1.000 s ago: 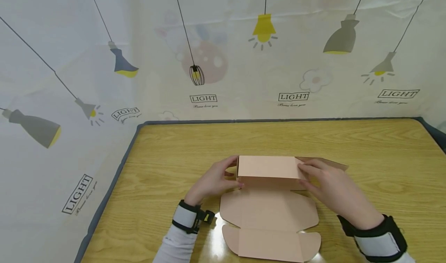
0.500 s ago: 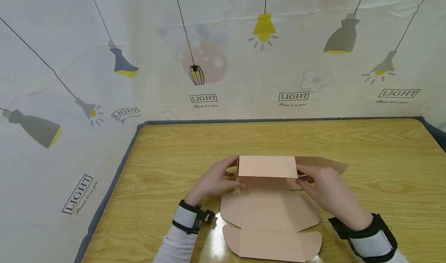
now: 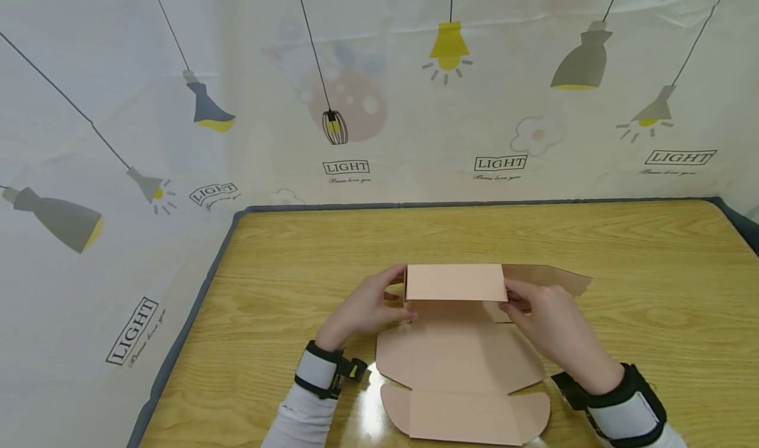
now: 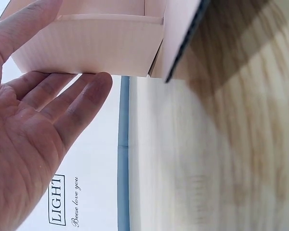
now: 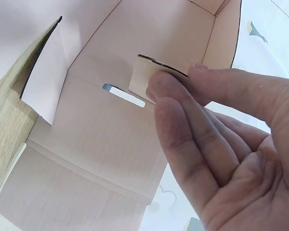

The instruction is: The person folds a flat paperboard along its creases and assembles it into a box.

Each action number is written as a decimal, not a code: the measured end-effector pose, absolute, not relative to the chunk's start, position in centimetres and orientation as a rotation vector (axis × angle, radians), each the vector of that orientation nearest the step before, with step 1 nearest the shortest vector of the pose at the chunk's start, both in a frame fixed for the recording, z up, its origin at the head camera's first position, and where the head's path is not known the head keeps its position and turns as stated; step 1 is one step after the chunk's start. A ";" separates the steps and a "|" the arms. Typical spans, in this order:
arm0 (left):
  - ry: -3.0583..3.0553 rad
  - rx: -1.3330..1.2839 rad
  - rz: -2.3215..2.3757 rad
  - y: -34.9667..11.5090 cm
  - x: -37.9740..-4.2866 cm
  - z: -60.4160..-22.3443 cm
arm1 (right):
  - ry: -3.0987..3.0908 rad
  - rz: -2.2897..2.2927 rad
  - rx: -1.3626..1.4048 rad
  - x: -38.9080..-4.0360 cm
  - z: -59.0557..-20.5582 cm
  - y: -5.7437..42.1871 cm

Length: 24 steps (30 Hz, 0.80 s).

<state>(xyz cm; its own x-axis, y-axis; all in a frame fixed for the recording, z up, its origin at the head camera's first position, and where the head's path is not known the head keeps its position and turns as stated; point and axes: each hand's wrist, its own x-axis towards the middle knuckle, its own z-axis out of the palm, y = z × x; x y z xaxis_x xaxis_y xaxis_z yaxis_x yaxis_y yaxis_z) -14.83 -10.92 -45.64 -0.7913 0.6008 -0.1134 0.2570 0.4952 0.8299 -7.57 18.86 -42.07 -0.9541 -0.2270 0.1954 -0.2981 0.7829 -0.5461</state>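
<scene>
A partly folded cardboard box (image 3: 456, 282) lies on the table, its far wall raised. My left hand (image 3: 364, 306) grips the raised part's left end; in the left wrist view the thumb lies on one side of a box wall (image 4: 91, 45) and the fingers on the other. At the right end, my right hand (image 3: 554, 319) pinches a small cardboard flap (image 5: 140, 79) between thumb and fingers, plain in the right wrist view. Near that flap runs a slot (image 5: 127, 96). A long side panel (image 3: 548, 277) sticks out rightward behind the right hand.
Towards the person, the box's unfolded panels (image 3: 456, 359) with rounded end flaps (image 3: 532, 416) lie flat. The wood-grain table (image 3: 284, 250) has a dark edge band (image 3: 332, 207). Behind it hangs a light sheet (image 3: 403, 138) printed with lamps.
My right hand has shifted slightly left and lower, its fingers going from the raised panel's top right corner to the flap at its end. The left hand keeps its place.
</scene>
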 end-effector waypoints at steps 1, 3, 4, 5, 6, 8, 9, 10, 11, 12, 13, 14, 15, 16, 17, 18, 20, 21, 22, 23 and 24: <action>2.355 0.713 1.210 -10.9 -14.8 -45.6 | -2.855 0.908 0.415 -7.6 -42.0 18.8; 2.358 0.716 1.207 -10.9 -14.8 -45.6 | -2.864 0.921 0.397 -7.6 -42.0 18.8; 2.356 0.715 1.208 -10.9 -14.8 -45.6 | -2.869 0.925 0.390 -7.6 -42.0 18.8; 2.355 0.716 1.210 -10.9 -14.8 -45.6 | -2.876 0.928 0.382 -7.6 -42.0 18.7; 2.354 0.716 1.212 -11.0 -14.8 -45.6 | -2.884 0.930 0.375 -7.6 -42.0 18.8; 2.351 0.713 1.214 -11.0 -14.8 -45.6 | -2.900 0.926 0.373 -7.8 -42.1 18.8; 2.350 0.712 1.216 -11.0 -14.8 -45.6 | -2.905 0.919 0.378 -7.8 -42.1 18.9; 2.347 0.709 1.219 -11.0 -14.8 -45.6 | -2.909 0.913 0.383 -7.9 -42.2 18.9; 2.346 0.705 1.220 -11.0 -14.8 -45.6 | -2.914 0.908 0.387 -7.9 -42.2 19.0; 2.345 0.701 1.222 -11.0 -14.8 -45.6 | -2.917 0.901 0.391 -7.9 -42.2 19.1; 2.343 0.700 1.224 -11.0 -14.8 -45.6 | -2.922 0.892 0.394 -8.0 -42.3 19.3; 2.344 0.698 1.225 -11.0 -14.8 -45.6 | -2.927 0.882 0.393 -8.0 -42.3 19.4; 2.342 0.696 1.227 -11.0 -14.8 -45.5 | -2.933 0.877 0.391 -8.0 -42.3 19.5; 2.342 0.695 1.229 -11.0 -14.8 -45.5 | -2.937 0.870 0.390 -8.0 -42.3 19.6; 2.342 0.694 1.230 -11.0 -14.8 -45.5 | -2.940 0.863 0.390 -8.1 -42.3 19.7; 2.343 0.695 1.230 -11.0 -14.8 -45.5 | -2.944 0.853 0.390 -8.1 -42.3 19.8; 2.343 0.696 1.230 -11.0 -14.8 -45.5 | -2.949 0.847 0.390 -8.2 -42.3 20.0; 2.340 0.696 1.233 -11.0 -14.8 -45.5 | -2.950 0.840 0.388 -8.2 -42.4 20.1; 2.339 0.695 1.233 -11.0 -14.8 -45.5 | -2.951 0.836 0.383 -8.3 -42.5 20.2; 2.337 0.694 1.235 -11.1 -14.8 -45.5 | -2.957 0.831 0.372 -8.3 -42.5 20.3; 2.336 0.693 1.235 -11.1 -14.8 -45.5 | -2.960 0.823 0.363 -8.4 -42.7 20.4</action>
<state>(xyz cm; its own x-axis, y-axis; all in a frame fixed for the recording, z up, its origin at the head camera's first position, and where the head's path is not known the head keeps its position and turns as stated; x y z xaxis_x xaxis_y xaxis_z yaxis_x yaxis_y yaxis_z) -14.84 -11.06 -45.51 -0.7939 0.5960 -0.1204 0.2361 0.4847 0.8422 -8.37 20.43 -42.67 -0.9713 -0.2119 0.1083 -0.2374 0.8308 -0.5033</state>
